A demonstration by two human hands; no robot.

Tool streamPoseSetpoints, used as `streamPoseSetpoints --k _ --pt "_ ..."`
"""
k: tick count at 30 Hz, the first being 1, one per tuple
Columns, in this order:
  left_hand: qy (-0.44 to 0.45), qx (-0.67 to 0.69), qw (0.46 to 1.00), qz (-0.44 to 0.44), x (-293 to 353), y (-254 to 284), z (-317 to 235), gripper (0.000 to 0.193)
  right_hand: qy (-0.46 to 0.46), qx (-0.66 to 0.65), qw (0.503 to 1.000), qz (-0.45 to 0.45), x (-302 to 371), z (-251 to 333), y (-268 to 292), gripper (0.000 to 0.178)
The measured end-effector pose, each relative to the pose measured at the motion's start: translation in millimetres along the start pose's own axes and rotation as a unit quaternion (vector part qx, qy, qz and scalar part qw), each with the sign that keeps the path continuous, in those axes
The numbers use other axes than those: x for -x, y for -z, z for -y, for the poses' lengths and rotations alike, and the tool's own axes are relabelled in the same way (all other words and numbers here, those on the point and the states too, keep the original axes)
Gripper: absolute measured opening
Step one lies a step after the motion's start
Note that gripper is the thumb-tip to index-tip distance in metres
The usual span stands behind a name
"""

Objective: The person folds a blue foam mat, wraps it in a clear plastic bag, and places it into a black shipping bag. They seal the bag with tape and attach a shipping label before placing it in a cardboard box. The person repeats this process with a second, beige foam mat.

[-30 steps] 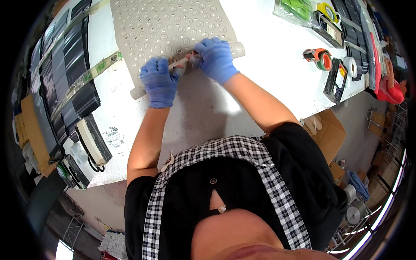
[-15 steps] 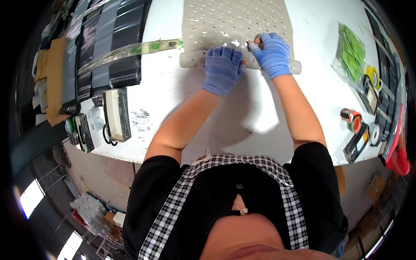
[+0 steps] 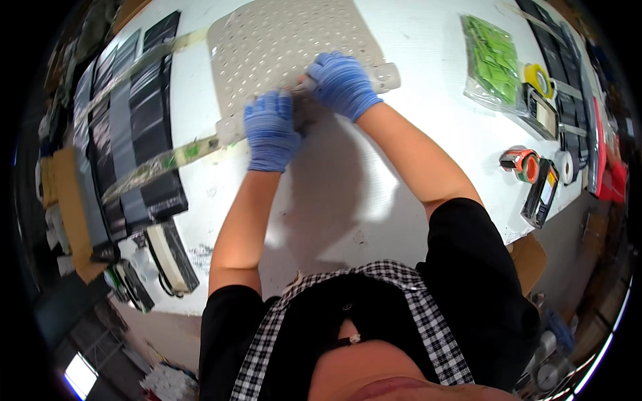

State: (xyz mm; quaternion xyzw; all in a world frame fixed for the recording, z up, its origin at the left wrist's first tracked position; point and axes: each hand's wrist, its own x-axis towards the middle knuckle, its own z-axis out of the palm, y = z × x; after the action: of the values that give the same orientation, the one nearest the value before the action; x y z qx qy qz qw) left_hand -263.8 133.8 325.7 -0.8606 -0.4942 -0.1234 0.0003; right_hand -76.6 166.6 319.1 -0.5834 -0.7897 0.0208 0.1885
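Note:
A beige bath mat point(image 3: 281, 40) covered in small round suction cups lies flat on the white table point(image 3: 408, 147), its near edge curled into a roll. Wearing a blue striped glove, my left hand point(image 3: 273, 130) has its fingers wrapped over the left part of that roll. My right hand point(image 3: 344, 83), gloved the same way, grips the roll farther right, thumb and forefinger near its middle. The roll's ends stick out on both sides of my hands. My palms hide its middle.
Black plastic packages point(image 3: 150, 100) lie at left, held by clear tape strips reaching toward the mat. Near them stands an open narrow box point(image 3: 170, 257). At right are a bag of green pieces point(image 3: 491, 60), a yellow tape roll point(image 3: 537, 80), an orange tape dispenser point(image 3: 520, 164) and a black box point(image 3: 540, 194).
The view has turned, so the mat and table now appear slanted and shifted. Both hands stay on the mat's rolled edge, with the left hand now lower in the picture than the right.

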Motion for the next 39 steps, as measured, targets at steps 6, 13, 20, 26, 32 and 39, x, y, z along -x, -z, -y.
streamPoseSetpoints --k 6,13,20,26,32,39 --pt "0.079 -0.013 0.986 0.145 -55.9 11.2 21.5 0.069 0.034 0.051 0.998 0.01 11.4 -0.6 10.9 0.06" --pt "0.068 0.089 0.968 0.222 -59.9 34.2 14.3 0.063 0.021 0.026 0.96 0.278 -25.6 0.8 38.0 0.052" --pt "-0.091 0.172 0.911 0.363 162.9 107.5 -104.6 0.043 -0.018 -0.029 0.907 0.42 231.2 105.4 137.5 0.055" --pt "-0.016 0.11 0.987 0.116 234.9 101.9 -99.0 0.04 -0.038 -0.049 0.947 0.314 251.7 114.3 145.7 0.055" --pt "0.277 0.335 0.9 0.019 284.2 79.7 -53.3 0.022 -0.236 0.057 0.964 0.104 273.5 95.4 144.8 0.067" --pt "0.277 0.281 0.918 -0.04 288.0 79.1 -77.7 0.024 -0.471 -0.021 0.882 -0.016 337.8 98.8 143.6 0.064"
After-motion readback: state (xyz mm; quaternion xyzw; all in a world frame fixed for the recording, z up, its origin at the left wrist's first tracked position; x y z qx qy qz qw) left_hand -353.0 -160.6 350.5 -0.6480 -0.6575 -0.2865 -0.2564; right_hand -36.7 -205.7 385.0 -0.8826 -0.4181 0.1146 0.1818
